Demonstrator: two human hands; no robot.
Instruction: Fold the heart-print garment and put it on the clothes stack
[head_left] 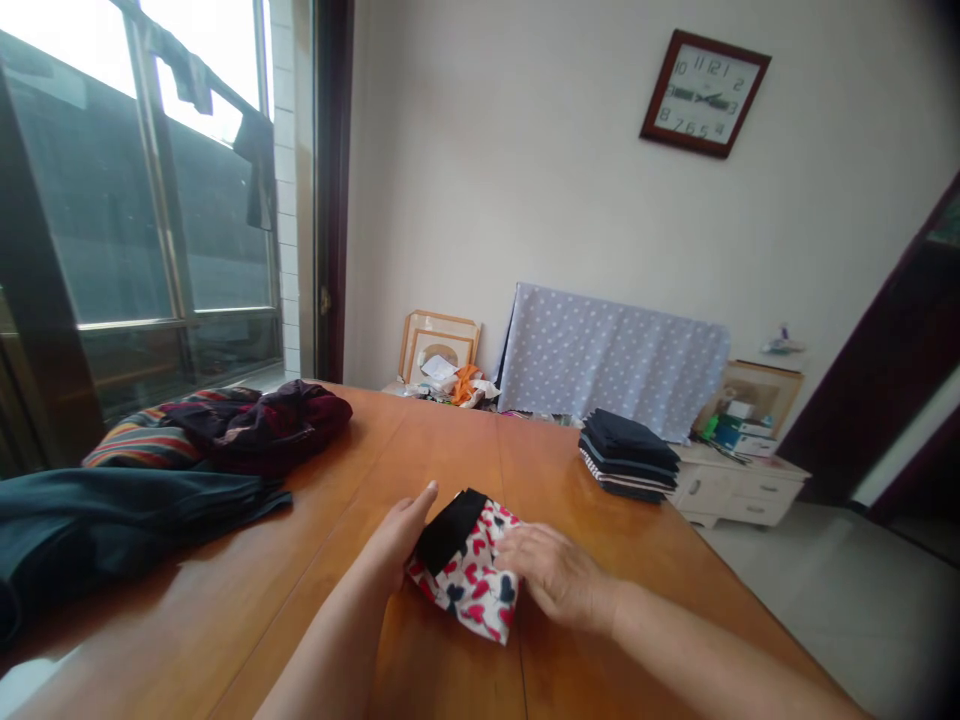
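On a glossy honey-brown wooden table [450,450], a small folded cotton garment [469,585] lies near the near edge, white with red and navy hearts and a black waistband band. The left hand [394,535] stands on its edge at the garment's left side, fingers straight and together, touching the fabric without gripping it. The right hand [559,575] rests on the garment's right part, fingers slightly spread and lying flat, with no visible pinch. To the right sits a neat stack of folded dark clothes [628,455]. Crumpled striped and maroon fabric [225,430] and a dark teal cloth [112,520] lie to the left. Beyond, a polka-dot grey panel [611,360] leans against a cream wall beneath a square wooden-framed clock [705,93].
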